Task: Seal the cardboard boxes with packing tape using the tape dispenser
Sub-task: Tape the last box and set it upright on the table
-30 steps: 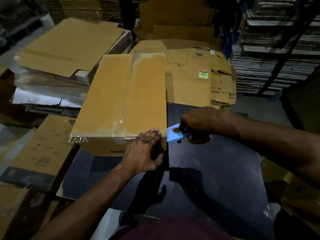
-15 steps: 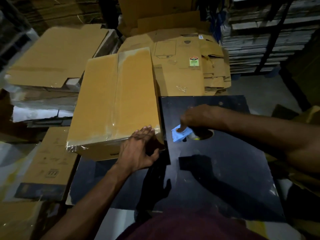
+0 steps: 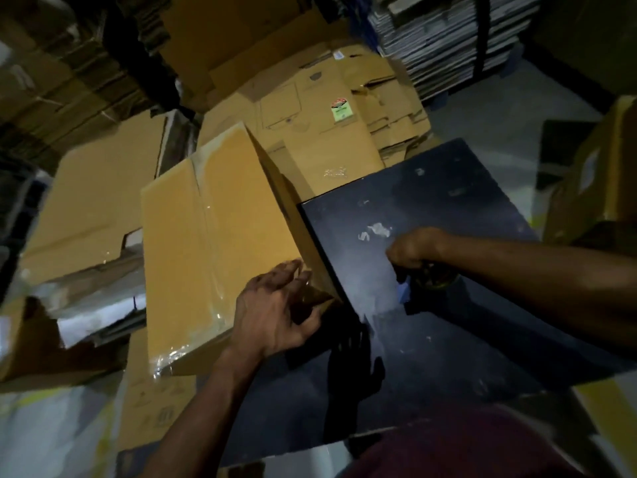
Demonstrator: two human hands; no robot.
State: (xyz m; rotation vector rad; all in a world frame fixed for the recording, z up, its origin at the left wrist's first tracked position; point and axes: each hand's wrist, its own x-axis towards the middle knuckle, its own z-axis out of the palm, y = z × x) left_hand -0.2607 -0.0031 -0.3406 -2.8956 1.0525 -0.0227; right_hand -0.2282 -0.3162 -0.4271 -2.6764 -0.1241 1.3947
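- Dim storeroom light falls on a dark table (image 3: 448, 339) ringed by cardboard.
- Left hand (image 3: 275, 315) lies with fingers straight and slightly spread against the near right corner of the cardboard box (image 3: 213, 257), palm on the box's end.
- Right hand (image 3: 413, 250) is curled down over the tape dispenser (image 3: 405, 291), gripping it on the table just right of the box; only a blue edge and a dark roll show under the fingers.
- Clear packing tape (image 3: 206, 215) runs glossy along the box's top seam and wrinkles over its near left corner.
- That box sits tilted, partly on the table's left edge.
- Flattened cartons (image 3: 337, 132) lie heaped beyond the table, one bearing a small green label.
- More flat cardboard (image 3: 93, 208) is stacked at left, and pale stacked sheets (image 3: 441, 39) fill the far right.
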